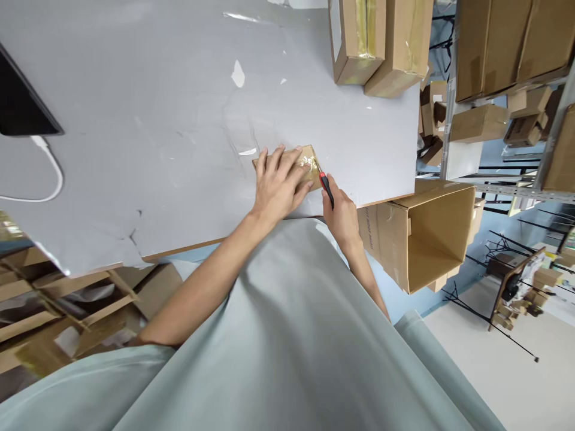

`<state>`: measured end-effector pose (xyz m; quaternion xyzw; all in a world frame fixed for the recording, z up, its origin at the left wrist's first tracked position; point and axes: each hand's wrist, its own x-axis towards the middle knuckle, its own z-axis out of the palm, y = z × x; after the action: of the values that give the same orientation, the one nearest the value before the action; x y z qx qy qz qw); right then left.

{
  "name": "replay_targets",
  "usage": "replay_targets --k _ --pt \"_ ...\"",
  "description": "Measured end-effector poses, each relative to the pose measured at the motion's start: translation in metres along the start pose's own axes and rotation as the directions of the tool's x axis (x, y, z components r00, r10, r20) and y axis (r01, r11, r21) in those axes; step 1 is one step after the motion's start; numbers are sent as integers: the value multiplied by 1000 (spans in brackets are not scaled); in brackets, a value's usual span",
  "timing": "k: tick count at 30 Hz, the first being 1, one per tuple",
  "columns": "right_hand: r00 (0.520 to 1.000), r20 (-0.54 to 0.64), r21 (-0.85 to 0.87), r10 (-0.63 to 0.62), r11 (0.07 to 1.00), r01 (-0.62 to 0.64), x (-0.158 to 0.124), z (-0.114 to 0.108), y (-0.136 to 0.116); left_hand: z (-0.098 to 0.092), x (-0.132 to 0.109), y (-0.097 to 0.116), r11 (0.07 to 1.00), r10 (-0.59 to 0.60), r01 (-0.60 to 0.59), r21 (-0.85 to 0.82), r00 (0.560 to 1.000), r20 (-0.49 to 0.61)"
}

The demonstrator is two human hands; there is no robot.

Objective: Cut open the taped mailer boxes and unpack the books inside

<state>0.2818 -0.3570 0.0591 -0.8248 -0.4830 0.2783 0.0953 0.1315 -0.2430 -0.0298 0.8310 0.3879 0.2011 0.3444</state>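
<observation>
A small cardboard box wrapped in shiny clear tape lies on the grey table near its front edge. My left hand lies flat on top of the box, fingers spread, pressing it down. My right hand is closed round a red and black utility knife. The knife's tip touches the box's right end at the taped seam.
Two taped cardboard boxes stand at the table's far right. An open empty carton sits beside the table on the right. A dark screen with a white cable is at left. Shelves of boxes stand beyond.
</observation>
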Motion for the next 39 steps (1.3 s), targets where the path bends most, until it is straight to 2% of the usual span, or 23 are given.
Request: replay_targets --k 6,10,13,19,25,31,39 --pt "996 27 -164 82 984 -76 11 -1 -21 5 1 -1 999 -24 23 -39 1000 -16" --pt "973 80 -361 219 916 -176 10 -6 -48 2 2 2 989 -55 52 -135 998 -22" --pt "960 92 -440 266 875 -201 8 -7 -60 -2 2 4 983 -68 64 -170 997 -20" --pt "933 120 -437 341 861 -259 -6 -16 -64 0 -2 3 991 -31 36 -133 999 35" --pt "921 130 -433 368 857 -281 -13 -24 -69 3 -3 1 997 -7 10 -83 999 33" --pt "894 159 -393 419 858 -332 -32 -26 -61 1 -3 -1 998 10 -7 -69 999 37" --pt "919 156 -390 361 878 -278 -35 -26 -53 1 -3 -4 998 11 -9 -69 1000 26"
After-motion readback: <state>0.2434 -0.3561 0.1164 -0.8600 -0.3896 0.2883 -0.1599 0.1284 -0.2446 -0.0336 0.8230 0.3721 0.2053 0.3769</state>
